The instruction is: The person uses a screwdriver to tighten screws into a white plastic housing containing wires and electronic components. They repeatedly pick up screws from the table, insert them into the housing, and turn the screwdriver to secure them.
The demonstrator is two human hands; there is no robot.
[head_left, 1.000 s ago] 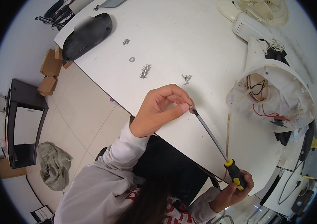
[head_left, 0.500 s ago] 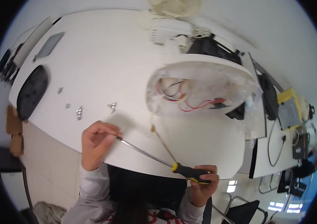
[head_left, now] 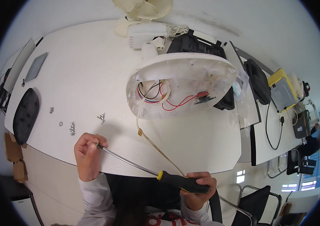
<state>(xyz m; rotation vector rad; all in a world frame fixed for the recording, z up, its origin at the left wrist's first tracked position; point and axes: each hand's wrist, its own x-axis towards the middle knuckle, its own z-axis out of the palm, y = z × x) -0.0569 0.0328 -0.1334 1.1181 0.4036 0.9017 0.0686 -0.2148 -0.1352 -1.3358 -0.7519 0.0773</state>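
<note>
Head's swung back over the fan base point(head_left: 182, 84), right hand point(head_left: 197, 188) closed round the screwdriver point(head_left: 156, 173) handle, left hand point(head_left: 88, 150) pinching its tip, probably seating a screw

The view swings right across the white table point(head_left: 92, 71), so the open white fan base point(head_left: 180, 84) now sits dead centre rather than at the right rim. The screwdriver point(head_left: 156, 173) lies flatter, below the fan base. The left hand point(head_left: 88, 154) drifts away from the screws point(head_left: 101, 117), and the right hand point(head_left: 195, 188) moves in under the fan base.
</note>
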